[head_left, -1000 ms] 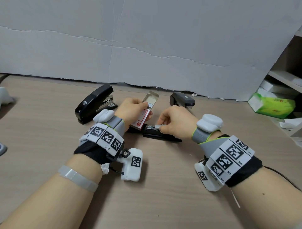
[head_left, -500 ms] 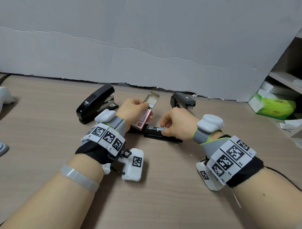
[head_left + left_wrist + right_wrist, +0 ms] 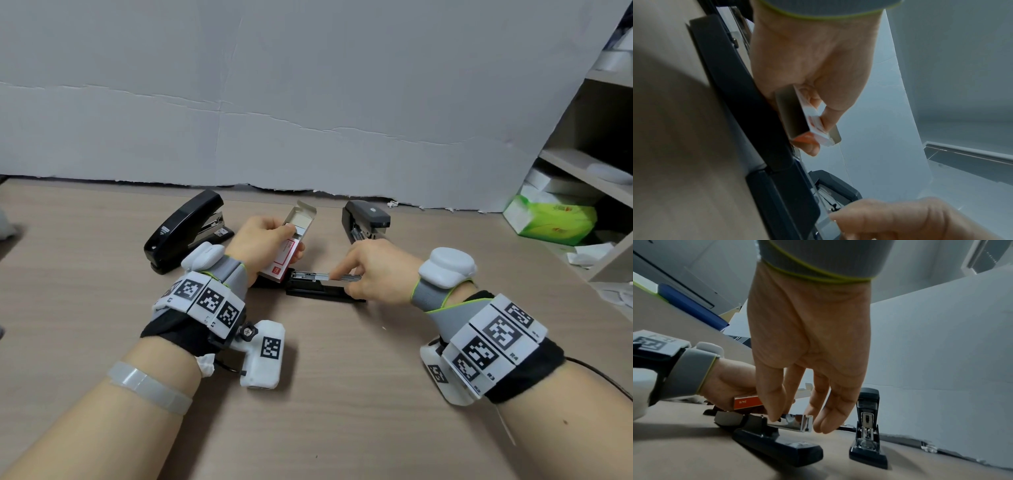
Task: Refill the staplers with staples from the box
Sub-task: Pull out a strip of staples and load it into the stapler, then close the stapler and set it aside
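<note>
Staplers: three counted, all black, on the wooden desk [image 3: 342, 394]. One lies opened flat at centre [image 3: 325, 289], its metal magazine channel [image 3: 795, 421] exposed; a closed one [image 3: 186, 233] sits far left, and another [image 3: 364, 219] stands propped open, far right of centre. One staple box [image 3: 291, 240], flap open, is gripped in the left hand [image 3: 263, 240], thumb and curled fingers round it, held just above the hinge end of the flat stapler. Right hand [image 3: 373, 270] has fingertips [image 3: 774, 415] down on the channel, thumb and forefinger apparently pinching a staple strip into it; the strip itself is too small to confirm. Step in hand, by my reading: loading the centre stapler. Next calls for seating the strip flush, then swinging the top shut.
</note>
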A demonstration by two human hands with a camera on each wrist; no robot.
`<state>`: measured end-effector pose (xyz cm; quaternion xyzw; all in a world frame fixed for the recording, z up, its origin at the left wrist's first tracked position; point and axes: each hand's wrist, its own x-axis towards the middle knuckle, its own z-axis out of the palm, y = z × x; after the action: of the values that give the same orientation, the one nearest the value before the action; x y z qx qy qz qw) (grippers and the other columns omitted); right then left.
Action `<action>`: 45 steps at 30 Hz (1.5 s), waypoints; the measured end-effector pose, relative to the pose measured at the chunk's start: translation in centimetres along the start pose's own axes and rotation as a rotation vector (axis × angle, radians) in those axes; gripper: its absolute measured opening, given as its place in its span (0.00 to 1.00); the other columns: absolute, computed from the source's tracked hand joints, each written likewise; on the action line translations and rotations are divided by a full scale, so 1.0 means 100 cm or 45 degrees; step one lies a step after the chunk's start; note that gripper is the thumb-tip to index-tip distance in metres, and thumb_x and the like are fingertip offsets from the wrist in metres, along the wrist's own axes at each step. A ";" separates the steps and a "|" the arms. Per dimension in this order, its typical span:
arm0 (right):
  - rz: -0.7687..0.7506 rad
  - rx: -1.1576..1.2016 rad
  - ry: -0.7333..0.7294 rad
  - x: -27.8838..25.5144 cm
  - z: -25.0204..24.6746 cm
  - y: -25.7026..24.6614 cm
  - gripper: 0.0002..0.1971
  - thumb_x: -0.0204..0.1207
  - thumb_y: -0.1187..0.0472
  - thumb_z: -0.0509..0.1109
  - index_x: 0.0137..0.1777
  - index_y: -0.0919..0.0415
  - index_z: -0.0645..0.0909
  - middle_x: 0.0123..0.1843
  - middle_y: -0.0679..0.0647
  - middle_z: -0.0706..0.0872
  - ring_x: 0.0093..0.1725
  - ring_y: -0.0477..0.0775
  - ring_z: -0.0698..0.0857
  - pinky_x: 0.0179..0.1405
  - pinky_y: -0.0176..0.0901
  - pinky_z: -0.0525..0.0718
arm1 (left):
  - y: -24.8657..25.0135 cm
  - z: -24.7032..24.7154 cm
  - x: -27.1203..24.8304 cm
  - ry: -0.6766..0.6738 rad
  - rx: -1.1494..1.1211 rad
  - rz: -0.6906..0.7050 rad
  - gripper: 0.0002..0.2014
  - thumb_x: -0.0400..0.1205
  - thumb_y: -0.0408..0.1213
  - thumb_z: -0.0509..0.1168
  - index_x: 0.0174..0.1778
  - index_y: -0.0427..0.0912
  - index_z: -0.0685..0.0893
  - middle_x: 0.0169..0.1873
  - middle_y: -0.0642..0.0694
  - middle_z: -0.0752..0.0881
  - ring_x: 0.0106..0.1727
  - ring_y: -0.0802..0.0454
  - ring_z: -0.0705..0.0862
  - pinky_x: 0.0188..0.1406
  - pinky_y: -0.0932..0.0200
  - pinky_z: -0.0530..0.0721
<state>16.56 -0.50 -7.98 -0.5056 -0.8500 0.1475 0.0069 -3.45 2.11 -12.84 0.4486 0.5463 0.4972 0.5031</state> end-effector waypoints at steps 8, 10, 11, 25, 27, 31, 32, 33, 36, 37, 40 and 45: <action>-0.036 0.279 0.394 0.019 -0.016 0.008 0.34 0.65 0.57 0.78 0.73 0.48 0.74 0.63 0.51 0.77 0.60 0.52 0.80 0.66 0.48 0.79 | 0.031 0.004 -0.014 -0.199 0.266 0.113 0.08 0.86 0.38 0.64 0.46 0.37 0.83 0.39 0.38 0.92 0.32 0.47 0.88 0.32 0.55 0.86; -0.108 0.255 0.403 0.022 -0.019 0.008 0.40 0.64 0.58 0.78 0.78 0.46 0.69 0.67 0.52 0.74 0.65 0.51 0.76 0.69 0.45 0.75 | 0.045 0.006 -0.021 -0.337 0.390 0.158 0.09 0.86 0.38 0.65 0.48 0.35 0.84 0.40 0.38 0.92 0.32 0.49 0.88 0.28 0.57 0.85; -0.133 0.246 0.420 0.022 -0.020 0.008 0.40 0.64 0.58 0.79 0.78 0.46 0.70 0.67 0.51 0.74 0.65 0.50 0.76 0.69 0.44 0.75 | 0.050 0.007 -0.024 -0.394 0.456 0.169 0.10 0.86 0.38 0.65 0.49 0.34 0.84 0.39 0.39 0.92 0.32 0.49 0.88 0.28 0.57 0.85; -0.103 0.134 0.013 -0.021 0.012 -0.001 0.23 0.59 0.46 0.85 0.52 0.51 0.84 0.45 0.45 0.84 0.44 0.49 0.82 0.41 0.42 0.77 | 0.029 -0.019 -0.041 -0.339 0.629 0.095 0.15 0.82 0.45 0.69 0.57 0.37 0.87 0.44 0.46 0.89 0.47 0.49 0.88 0.57 0.51 0.87; -0.066 0.082 -0.066 -0.024 0.019 -0.001 0.24 0.59 0.44 0.85 0.52 0.50 0.83 0.43 0.42 0.81 0.44 0.50 0.81 0.41 0.42 0.78 | 0.032 -0.034 -0.040 -0.223 0.923 0.232 0.16 0.77 0.49 0.75 0.57 0.45 0.88 0.47 0.51 0.89 0.50 0.51 0.88 0.58 0.55 0.86; 0.002 -0.001 -0.198 -0.023 0.028 -0.001 0.26 0.57 0.43 0.85 0.51 0.49 0.79 0.43 0.41 0.77 0.45 0.51 0.81 0.42 0.44 0.79 | 0.027 -0.047 -0.035 -0.334 1.346 0.066 0.26 0.69 0.47 0.81 0.63 0.52 0.84 0.57 0.53 0.84 0.57 0.52 0.83 0.57 0.57 0.81; 0.006 -0.005 -0.222 -0.024 0.028 -0.001 0.27 0.57 0.42 0.85 0.51 0.49 0.79 0.42 0.41 0.77 0.44 0.50 0.81 0.41 0.43 0.79 | 0.025 -0.047 -0.033 -0.356 1.419 0.030 0.28 0.68 0.46 0.82 0.64 0.52 0.83 0.57 0.54 0.84 0.57 0.52 0.83 0.57 0.57 0.82; 0.009 0.002 -0.239 -0.025 0.025 0.000 0.27 0.56 0.42 0.85 0.51 0.50 0.80 0.41 0.41 0.77 0.42 0.48 0.81 0.40 0.43 0.79 | 0.024 -0.048 -0.032 -0.368 1.485 0.009 0.28 0.68 0.45 0.82 0.64 0.53 0.83 0.56 0.54 0.84 0.57 0.52 0.84 0.57 0.57 0.83; 0.031 0.218 -0.139 -0.028 0.006 0.011 0.24 0.59 0.43 0.85 0.49 0.54 0.84 0.38 0.44 0.82 0.35 0.46 0.80 0.36 0.40 0.77 | 0.024 -0.051 -0.027 -0.383 1.607 -0.028 0.27 0.69 0.41 0.80 0.64 0.50 0.84 0.50 0.56 0.85 0.53 0.52 0.86 0.51 0.59 0.85; 0.061 0.318 -0.056 -0.026 -0.001 0.017 0.21 0.61 0.45 0.85 0.47 0.56 0.85 0.36 0.46 0.83 0.33 0.46 0.79 0.36 0.40 0.77 | 0.024 -0.053 -0.025 -0.381 1.620 -0.038 0.26 0.69 0.38 0.80 0.64 0.50 0.85 0.49 0.55 0.85 0.51 0.52 0.86 0.46 0.61 0.84; 0.178 0.356 0.099 -0.016 -0.008 0.034 0.20 0.65 0.49 0.83 0.50 0.60 0.84 0.37 0.49 0.84 0.32 0.47 0.81 0.34 0.39 0.77 | 0.024 -0.055 -0.023 -0.379 1.657 -0.045 0.23 0.70 0.35 0.78 0.62 0.50 0.86 0.48 0.54 0.86 0.48 0.53 0.85 0.38 0.64 0.79; 0.273 0.140 -0.116 -0.002 0.012 0.042 0.23 0.67 0.51 0.80 0.59 0.51 0.77 0.42 0.49 0.82 0.37 0.54 0.86 0.38 0.44 0.86 | 0.024 -0.054 -0.021 -0.382 1.637 -0.034 0.22 0.71 0.34 0.77 0.61 0.49 0.86 0.48 0.54 0.86 0.45 0.54 0.83 0.34 0.66 0.78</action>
<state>20.02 0.88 -10.21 -0.5852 -0.7812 0.2165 -0.0200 -8.63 -0.21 -10.19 0.7174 0.6637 -0.0022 0.2118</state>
